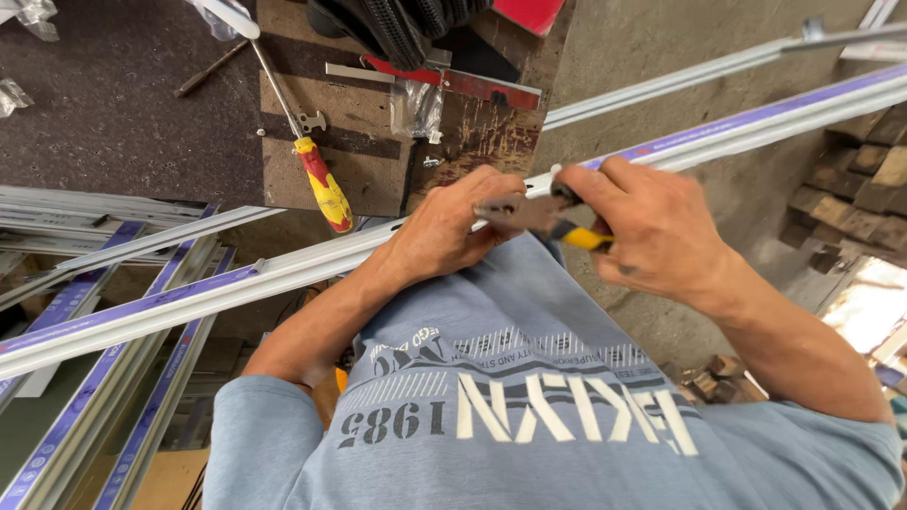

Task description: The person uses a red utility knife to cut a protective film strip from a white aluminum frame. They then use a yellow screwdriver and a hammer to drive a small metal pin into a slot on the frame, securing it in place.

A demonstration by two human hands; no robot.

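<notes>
A long white profile (170,300) with a blue-violet film strip runs across my front, from lower left to upper right. My left hand (452,227) grips it near the middle. My right hand (652,231) holds pliers (543,217) with yellow and black handles. Their jaws point left, at the profile right beside my left fingers.
A dark workbench (123,104) lies above, carrying a red and yellow screwdriver (316,170), small screws, a plastic bag (416,106) and a red-edged square (472,85). More profiles (104,397) are stacked at lower left. A pile of wood blocks (860,198) stands at right on the concrete floor.
</notes>
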